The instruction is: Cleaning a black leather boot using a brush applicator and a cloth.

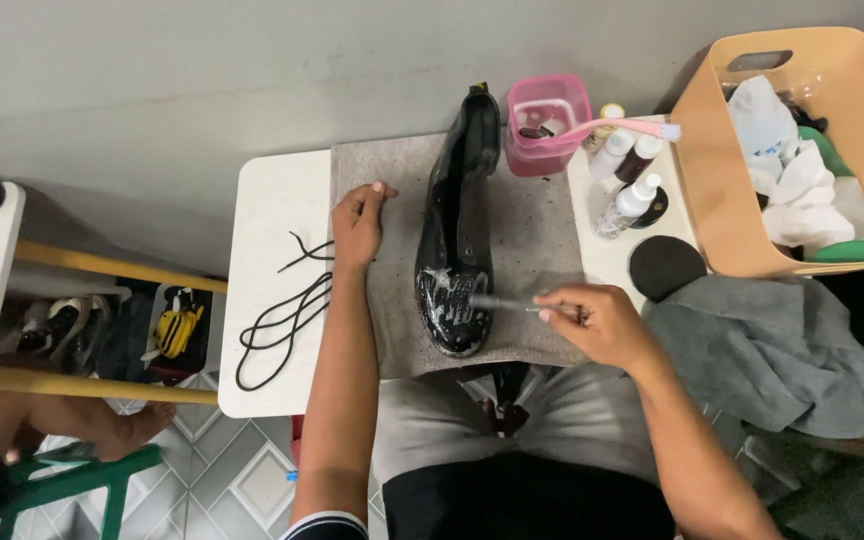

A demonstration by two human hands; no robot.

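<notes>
Spread over a small white table (272,210), grey cloth (537,220) bears a glossy black leather boot (462,215), stiff, slick with foam, best steadied at its shaft, just left of the right hand (602,322) pinching a thin brush (507,303), while the left hand (357,222) lies flat, empty.

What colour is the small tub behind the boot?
Pink, see-through; the tub shows best in the head view, just behind the black boot.
</notes>
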